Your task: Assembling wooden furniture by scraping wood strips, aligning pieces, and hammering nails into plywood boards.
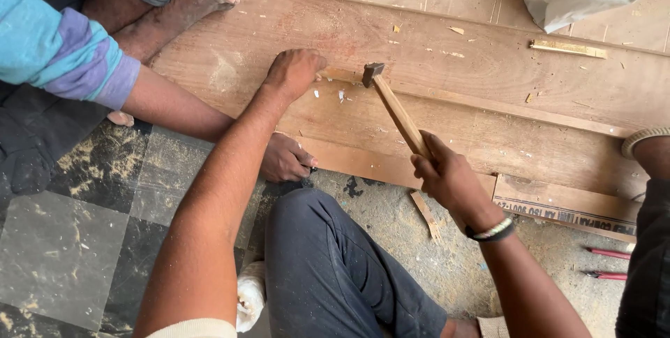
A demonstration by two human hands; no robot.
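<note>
Nailing is the step in hand: the right hand (447, 174) grips a wooden-handled hammer (394, 108), its head just above the wood strip (433, 97) on the board (502, 66) lying on the floor. The left hand (293, 73) presses closed on the strip's end; whether it pinches a nail I cannot tell. A co-worker's hand (285, 160) steadies the board's near edge. The next blow calls for fingers kept aside

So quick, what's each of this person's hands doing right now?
Left hand: fingers curled, pressed down on the wooden board; whether it pinches anything cannot be told.
Right hand: closed grip on the hammer handle.
</note>
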